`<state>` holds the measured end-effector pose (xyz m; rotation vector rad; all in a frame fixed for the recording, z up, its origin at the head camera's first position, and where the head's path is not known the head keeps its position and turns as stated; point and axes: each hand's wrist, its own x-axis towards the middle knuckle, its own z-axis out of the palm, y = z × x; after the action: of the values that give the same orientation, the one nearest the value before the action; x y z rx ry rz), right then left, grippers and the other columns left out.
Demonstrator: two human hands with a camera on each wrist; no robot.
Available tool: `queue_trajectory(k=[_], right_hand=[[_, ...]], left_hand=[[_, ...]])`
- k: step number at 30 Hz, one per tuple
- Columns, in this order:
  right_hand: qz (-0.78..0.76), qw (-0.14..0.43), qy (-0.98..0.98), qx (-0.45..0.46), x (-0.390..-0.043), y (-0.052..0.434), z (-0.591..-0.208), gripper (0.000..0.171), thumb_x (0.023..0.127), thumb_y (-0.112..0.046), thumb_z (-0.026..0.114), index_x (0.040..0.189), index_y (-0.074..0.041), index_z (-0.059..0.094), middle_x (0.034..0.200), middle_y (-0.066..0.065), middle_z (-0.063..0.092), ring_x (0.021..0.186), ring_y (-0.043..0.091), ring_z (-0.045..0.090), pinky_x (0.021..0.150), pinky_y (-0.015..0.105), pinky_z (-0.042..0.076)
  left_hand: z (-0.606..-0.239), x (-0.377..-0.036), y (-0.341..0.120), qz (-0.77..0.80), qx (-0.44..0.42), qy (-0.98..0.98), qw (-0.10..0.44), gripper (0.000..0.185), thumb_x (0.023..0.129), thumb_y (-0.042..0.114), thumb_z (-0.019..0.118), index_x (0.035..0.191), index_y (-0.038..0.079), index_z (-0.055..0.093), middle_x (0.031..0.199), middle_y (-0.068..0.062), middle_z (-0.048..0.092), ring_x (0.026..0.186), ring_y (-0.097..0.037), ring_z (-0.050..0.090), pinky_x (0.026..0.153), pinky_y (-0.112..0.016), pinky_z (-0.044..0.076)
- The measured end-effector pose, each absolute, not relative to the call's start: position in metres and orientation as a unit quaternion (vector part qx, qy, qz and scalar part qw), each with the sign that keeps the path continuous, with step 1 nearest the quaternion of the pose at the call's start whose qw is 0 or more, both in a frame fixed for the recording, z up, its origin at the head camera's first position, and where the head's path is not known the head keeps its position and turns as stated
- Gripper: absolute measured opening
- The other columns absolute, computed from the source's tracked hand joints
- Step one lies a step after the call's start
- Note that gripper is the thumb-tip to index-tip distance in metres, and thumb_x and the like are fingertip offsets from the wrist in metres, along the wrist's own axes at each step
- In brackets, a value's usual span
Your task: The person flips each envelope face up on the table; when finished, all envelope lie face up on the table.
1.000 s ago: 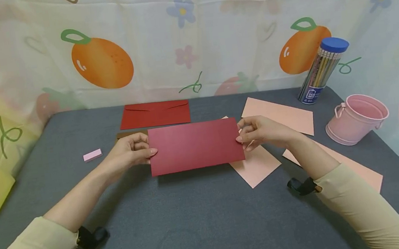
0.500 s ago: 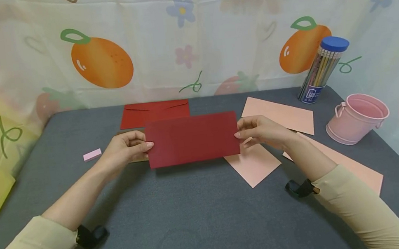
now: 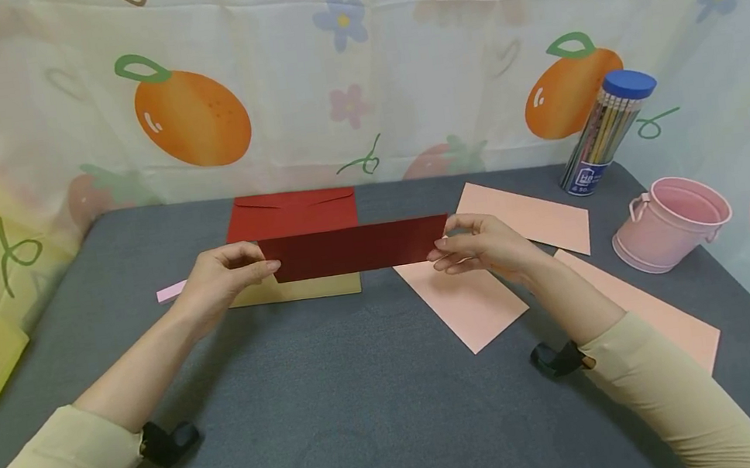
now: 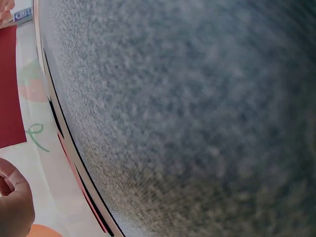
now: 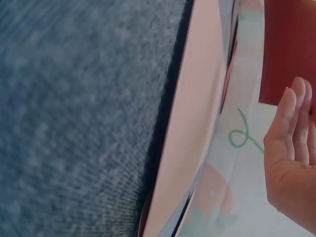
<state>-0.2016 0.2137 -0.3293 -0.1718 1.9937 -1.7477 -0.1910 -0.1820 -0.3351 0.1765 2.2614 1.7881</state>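
A plain dark red envelope [image 3: 356, 249] is held up over the middle of the table, tilted so that it looks narrow in the head view. My left hand [image 3: 229, 275] pinches its left end, thumb on the near face. At the other end my right hand [image 3: 478, 245] pinches the edge between thumb and fingers. Part of the same red envelope [image 4: 9, 89] shows in the left wrist view, and its end [image 5: 291, 49] appears above the fingers in the right wrist view. Behind it lies a yellow envelope [image 3: 311, 288], partly covered.
At the back lies a brighter red envelope [image 3: 295, 212] with its flap visible. Pink paper pieces [image 3: 471, 308] lie to the right, near a pink bucket [image 3: 662, 230] and a tub of pencils [image 3: 598, 136]. Left of my left hand is a small pink block [image 3: 171, 292].
The red envelope has tipped from showing its broad face to a narrow, darker strip, and its lower edge has risen. Both hands still grip its ends. More of the yellow envelope now shows.
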Motion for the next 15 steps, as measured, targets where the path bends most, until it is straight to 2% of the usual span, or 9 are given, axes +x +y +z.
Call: queue_trajectory(k=[3, 8, 15], right_hand=[[-0.650, 0.237, 0.719, -0.064, -0.2008, 0.2120, -0.3290, 0.003, 0.098, -0.010, 0.058, 0.101, -0.011, 0.059, 0.096, -0.005, 0.077, 0.088, 0.012, 0.075, 0.081, 0.027, 0.062], [-0.661, 0.236, 0.708, -0.071, -0.2006, 0.2093, -0.3296, 0.006, 0.099, -0.008, 0.054, 0.099, -0.012, 0.059, 0.098, -0.006, 0.077, 0.092, 0.012, 0.075, 0.083, 0.027, 0.061], [-0.671, 0.225, 0.703, -0.063, -0.2013, 0.2062, -0.3297, 0.025, 0.102, -0.010, 0.051, 0.125, -0.002, 0.057, 0.103, -0.006, 0.075, 0.095, 0.011, 0.073, 0.084, 0.026, 0.061]], left_hand=[[-0.3352, -0.1914, -0.1832, 0.640, 0.053, 0.757, 0.124, 0.004, 0.091, 0.023, 0.072, 0.087, 0.025, 0.070, 0.085, 0.017, 0.064, 0.087, -0.007, 0.057, 0.082, -0.020, 0.052], [-0.3360, -0.1920, -0.1845, 0.677, 0.049, 0.725, 0.120, 0.007, 0.090, 0.018, 0.073, 0.086, 0.023, 0.074, 0.080, 0.015, 0.071, 0.081, -0.004, 0.061, 0.076, -0.018, 0.053], [-0.3368, -0.1921, -0.1876, 0.733, 0.079, 0.663, 0.131, 0.018, 0.094, 0.007, 0.064, 0.095, 0.018, 0.078, 0.092, 0.009, 0.078, 0.088, -0.004, 0.070, 0.080, -0.016, 0.056]])
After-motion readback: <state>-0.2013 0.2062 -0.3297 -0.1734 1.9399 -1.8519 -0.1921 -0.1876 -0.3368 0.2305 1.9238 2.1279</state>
